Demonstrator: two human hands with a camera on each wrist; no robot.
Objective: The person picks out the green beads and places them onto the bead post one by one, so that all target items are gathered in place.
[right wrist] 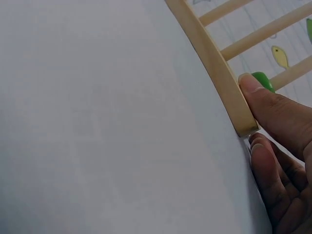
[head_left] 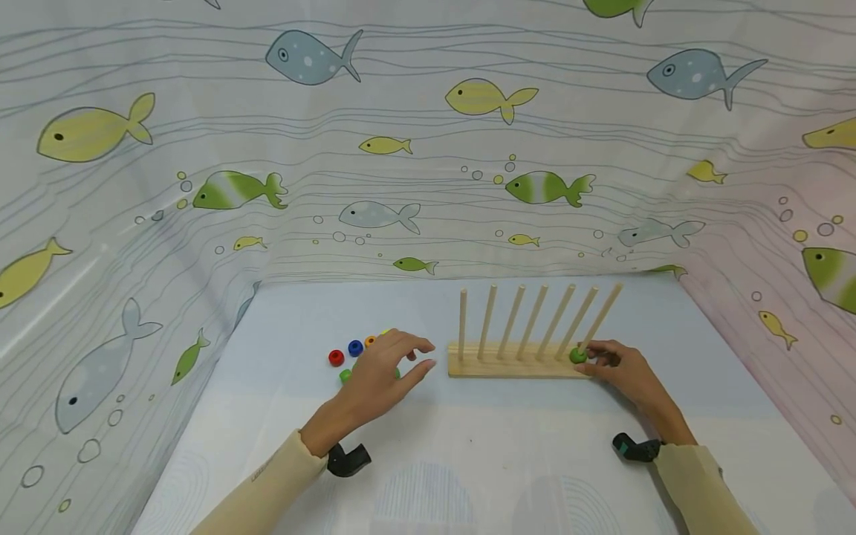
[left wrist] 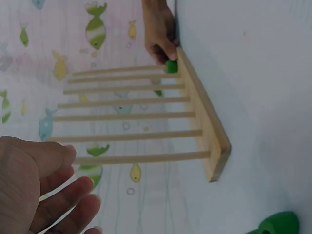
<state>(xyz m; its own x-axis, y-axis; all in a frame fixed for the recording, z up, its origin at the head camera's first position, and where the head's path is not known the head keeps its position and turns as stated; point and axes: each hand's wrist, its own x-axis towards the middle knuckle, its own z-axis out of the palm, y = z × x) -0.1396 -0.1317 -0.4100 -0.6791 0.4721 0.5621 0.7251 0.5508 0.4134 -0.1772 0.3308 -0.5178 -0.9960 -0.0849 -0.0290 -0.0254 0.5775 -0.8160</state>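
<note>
A white sheet [head_left: 414, 44] printed with blue, yellow and green fish encloses the space at the back and on both sides, pinkish toward the right. Below it spreads a pale tabletop [head_left: 468, 446] with faint curved and striped patterns near its front.

Toward the right on this surface stands a wooden rack [head_left: 515, 367], its long base carrying 7 upright pegs. Only the rightmost peg [head_left: 605, 312] carries a bead.

The right hand [head_left: 622, 370] is at that end, thumb and finger appearing to pinch the bead low on the peg, the other fingers curled beside the base. The left hand [head_left: 381, 375] hangs left of the rack with thumb and fingers spread apart, nothing visible between them.

The threaded green bead [head_left: 578, 356] sits down by the base, so seating it looks nearly finished; the next move would call for releasing it cleanly, without tipping the rack. Left of the rack lie loose beads: red [head_left: 336, 358], blue [head_left: 355, 348], orange, yellow and 2 green, partly hidden by the left hand.
</note>
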